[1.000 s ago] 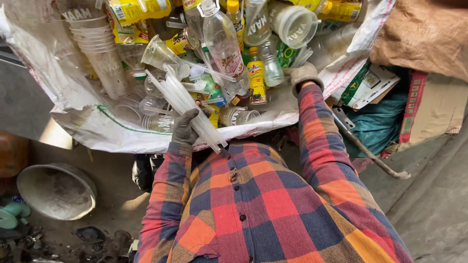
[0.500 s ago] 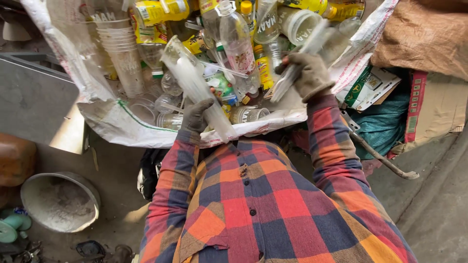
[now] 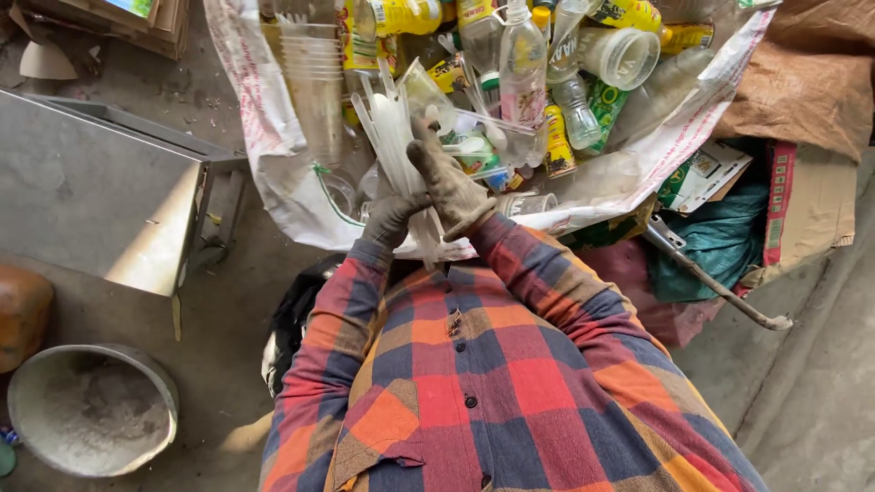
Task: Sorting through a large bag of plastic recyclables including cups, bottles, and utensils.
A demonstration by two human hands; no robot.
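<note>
Bottle-filled white sack, gloved hands

grey metal basin of ash-like dust on the floor, sheet-metal box, bent metal rod, flattened cardboard, teal plastic bag

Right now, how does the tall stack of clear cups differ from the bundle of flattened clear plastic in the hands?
The stack of clear cups lies loose on the white sack, untouched; the plastic bundle is gripped by the left hand and right hand. The cups keep their round shape and are nested; the bundle is pressed into flat strips. Both are translucent plastic.
</note>
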